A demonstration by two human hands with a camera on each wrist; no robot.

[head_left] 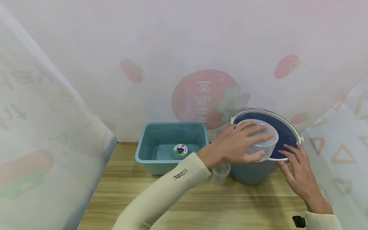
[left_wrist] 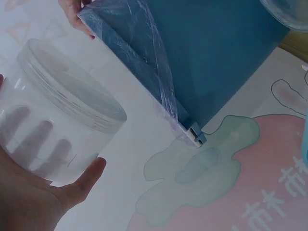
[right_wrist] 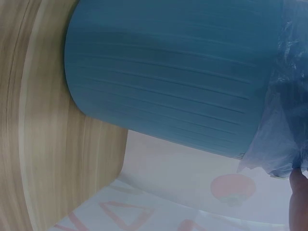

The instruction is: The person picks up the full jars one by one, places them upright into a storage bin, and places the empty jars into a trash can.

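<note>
A clear plastic jar [head_left: 263,140] with a wide round lid is gripped in my left hand [head_left: 241,143]. The jar tilts over the mouth of a blue bin [head_left: 247,174] with a white rim. In the left wrist view the fingers show through the wall of the jar [left_wrist: 57,120]. Thin see-through film of a bin liner [left_wrist: 159,57] hangs over the bin's edge. My right hand [head_left: 299,172] holds the near right of the rim, fingers over the inside and thumb outside; in the right wrist view its thumb [right_wrist: 298,192] touches the liner.
Left of the bin stands a teal rectangular tub [head_left: 141,153], with a small round container [head_left: 180,150] with a flower-print lid inside. A small clear cup [head_left: 220,174] stands between tub and bin on the wooden table [head_left: 120,191]. Strawberry-print cloth [head_left: 158,38] surrounds the table.
</note>
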